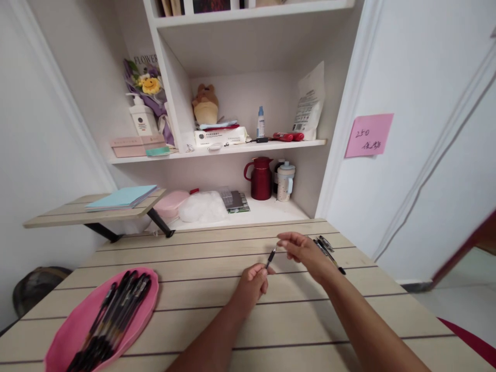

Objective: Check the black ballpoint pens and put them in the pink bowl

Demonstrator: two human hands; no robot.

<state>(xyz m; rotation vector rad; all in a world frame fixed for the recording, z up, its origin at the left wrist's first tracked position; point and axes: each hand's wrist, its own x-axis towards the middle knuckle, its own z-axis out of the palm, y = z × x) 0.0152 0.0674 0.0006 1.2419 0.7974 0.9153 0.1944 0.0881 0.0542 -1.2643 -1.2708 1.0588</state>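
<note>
A black pen (272, 256) is held upright at a slant above the table, its grip section and pale tip showing. My left hand (253, 284) is closed around its lower part, which the fingers hide. Close by the tip is my right hand (302, 250), its fingers drawn together in a loose pinch; what they hold, if anything, is too small to make out. Partly behind that hand, several black pens or pen parts (330, 253) lie on the table. To the left, a pink tray (153, 302) holds a bundle of several dark pens (116, 315).
The slatted wooden table (201, 330) backs onto white shelving. A small raised wooden stand (58, 214) bears blue paper (122, 197). Behind the table are a red jug (261, 178), a pale cup (285, 182) and a white plastic bag (203, 206). A pink note (369, 135) hangs on the right wall.
</note>
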